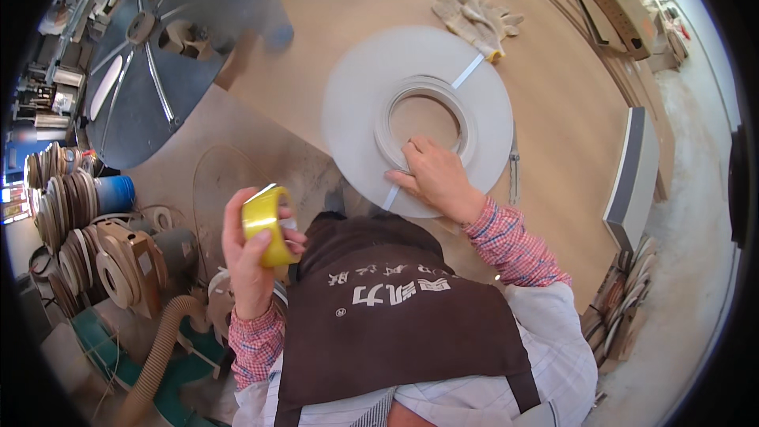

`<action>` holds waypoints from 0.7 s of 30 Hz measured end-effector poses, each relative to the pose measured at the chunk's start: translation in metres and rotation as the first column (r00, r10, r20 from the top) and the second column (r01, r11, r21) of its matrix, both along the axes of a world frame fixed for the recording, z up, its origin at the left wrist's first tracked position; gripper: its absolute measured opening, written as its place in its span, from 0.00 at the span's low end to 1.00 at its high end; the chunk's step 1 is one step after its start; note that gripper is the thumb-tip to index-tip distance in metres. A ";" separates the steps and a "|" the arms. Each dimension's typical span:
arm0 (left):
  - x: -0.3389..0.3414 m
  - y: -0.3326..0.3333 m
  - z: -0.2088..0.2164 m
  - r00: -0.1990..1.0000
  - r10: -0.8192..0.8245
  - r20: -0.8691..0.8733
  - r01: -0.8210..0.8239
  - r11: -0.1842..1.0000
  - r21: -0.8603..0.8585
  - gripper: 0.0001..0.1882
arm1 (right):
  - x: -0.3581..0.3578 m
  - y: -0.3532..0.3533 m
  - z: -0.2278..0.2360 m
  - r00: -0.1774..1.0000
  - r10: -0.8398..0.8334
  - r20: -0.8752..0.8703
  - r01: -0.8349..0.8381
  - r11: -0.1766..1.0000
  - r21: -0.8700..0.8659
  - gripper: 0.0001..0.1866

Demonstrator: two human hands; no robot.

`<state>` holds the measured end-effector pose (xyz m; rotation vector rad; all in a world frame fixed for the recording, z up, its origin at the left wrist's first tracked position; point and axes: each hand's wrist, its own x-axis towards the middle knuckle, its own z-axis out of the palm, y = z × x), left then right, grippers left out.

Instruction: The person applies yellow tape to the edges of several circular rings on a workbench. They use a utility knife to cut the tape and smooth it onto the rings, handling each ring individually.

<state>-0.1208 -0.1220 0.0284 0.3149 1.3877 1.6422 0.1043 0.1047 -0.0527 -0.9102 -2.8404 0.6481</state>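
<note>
A roll of yellow adhesive tape (265,225) is in my left hand (251,249), whose fingers and thumb wrap round it off the table's left side. Flat on the table lies a large white coil of edge banding (352,79) with a round hole in its middle. My right hand (435,178) rests over the near part of that hole, fingers curled at the inner rim and the thumb against the coil. Strips of tape cross the coil at its far right and near side; the near strip (390,196) runs out from under my thumb.
Work gloves (477,22) lie beyond the coil on the brown table (561,150). A grey-faced curved piece (630,178) stands at the table's right edge. To the left are a large dark reel (158,55), stacked banding coils (75,205) and a ribbed hose (158,356).
</note>
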 end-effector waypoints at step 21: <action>0.013 0.028 -0.051 0.680 -0.693 0.239 0.705 0.708 0.049 0.34 | 0.003 -0.069 0.016 0.956 -0.143 -0.258 0.138 0.990 -0.036 0.22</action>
